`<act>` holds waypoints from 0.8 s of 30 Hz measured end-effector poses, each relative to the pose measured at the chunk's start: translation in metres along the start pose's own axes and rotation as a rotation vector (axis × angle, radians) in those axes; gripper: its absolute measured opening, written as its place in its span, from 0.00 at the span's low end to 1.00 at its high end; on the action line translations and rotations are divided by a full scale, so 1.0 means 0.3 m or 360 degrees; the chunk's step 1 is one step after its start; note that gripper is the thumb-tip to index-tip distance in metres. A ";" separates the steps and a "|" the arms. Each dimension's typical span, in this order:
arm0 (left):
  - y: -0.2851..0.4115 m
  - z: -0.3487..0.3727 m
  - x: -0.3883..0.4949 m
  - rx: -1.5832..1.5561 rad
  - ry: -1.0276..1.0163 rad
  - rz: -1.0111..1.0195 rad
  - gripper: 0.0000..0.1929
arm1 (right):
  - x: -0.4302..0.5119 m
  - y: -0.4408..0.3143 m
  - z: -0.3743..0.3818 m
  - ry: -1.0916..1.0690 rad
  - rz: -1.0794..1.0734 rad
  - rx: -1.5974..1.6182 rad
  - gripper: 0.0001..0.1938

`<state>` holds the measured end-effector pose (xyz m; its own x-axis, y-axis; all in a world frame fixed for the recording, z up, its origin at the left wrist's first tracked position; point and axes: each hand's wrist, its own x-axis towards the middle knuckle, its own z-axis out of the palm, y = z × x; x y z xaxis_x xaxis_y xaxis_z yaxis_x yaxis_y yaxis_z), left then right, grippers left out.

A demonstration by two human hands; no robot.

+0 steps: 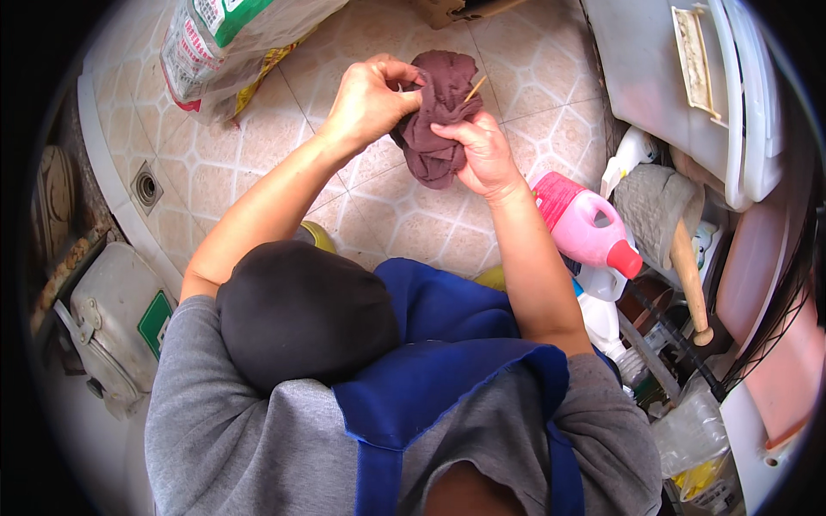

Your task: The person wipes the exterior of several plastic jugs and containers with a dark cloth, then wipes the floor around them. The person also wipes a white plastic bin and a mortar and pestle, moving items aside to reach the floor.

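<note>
A bunched maroon cloth [439,138] is held up between my two hands above the tiled floor. My left hand [377,97] pinches its upper left edge between thumb and fingers; a small pale bit shows at the fingertips, too small to name. My right hand [481,151] grips the lower right side, thumb on top, the other fingers partly hidden behind the fabric. A thin wooden stick [475,89] juts out from the cloth just above my right hand, slanting up to the right; its lower end is hidden.
A pink plastic bottle with a red cap [581,222] lies near my right forearm. Beyond it are a stone mortar [652,200] with a wooden pestle [690,277] and plastic tubs [671,84]. A printed plastic sack [213,58] stands at upper left, a floor drain [148,187] below.
</note>
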<state>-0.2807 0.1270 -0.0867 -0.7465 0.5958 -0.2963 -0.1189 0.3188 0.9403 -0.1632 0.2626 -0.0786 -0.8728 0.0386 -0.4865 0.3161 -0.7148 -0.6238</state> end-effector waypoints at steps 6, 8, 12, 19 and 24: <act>-0.050 0.007 -0.013 -0.0476 -0.0222 -0.0285 0.05 | -0.004 0.037 -0.012 -0.0038 -0.0037 -0.0213 0.15; -0.052 0.001 -0.016 -0.0410 -0.0243 -0.0290 0.06 | -0.007 0.039 -0.025 -0.0011 -0.0032 -0.0233 0.15; -0.032 -0.043 -0.011 0.0409 -0.0023 0.0223 0.12 | -0.005 0.039 -0.065 0.0107 0.0056 -0.0305 0.13; -0.026 0.030 -0.001 0.0262 -0.0077 0.0669 0.08 | 0.005 0.059 -0.079 0.0170 0.0294 -0.0578 0.14; -0.033 0.074 0.000 0.0392 -0.0201 0.0943 0.04 | 0.011 0.063 -0.047 0.0293 0.0464 -0.0562 0.07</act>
<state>-0.2650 0.1403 -0.0997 -0.5551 0.7996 0.2291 0.4538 0.0604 0.8890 -0.1549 0.2590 -0.1007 -0.6593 0.0175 -0.7517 0.6719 -0.4352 -0.5993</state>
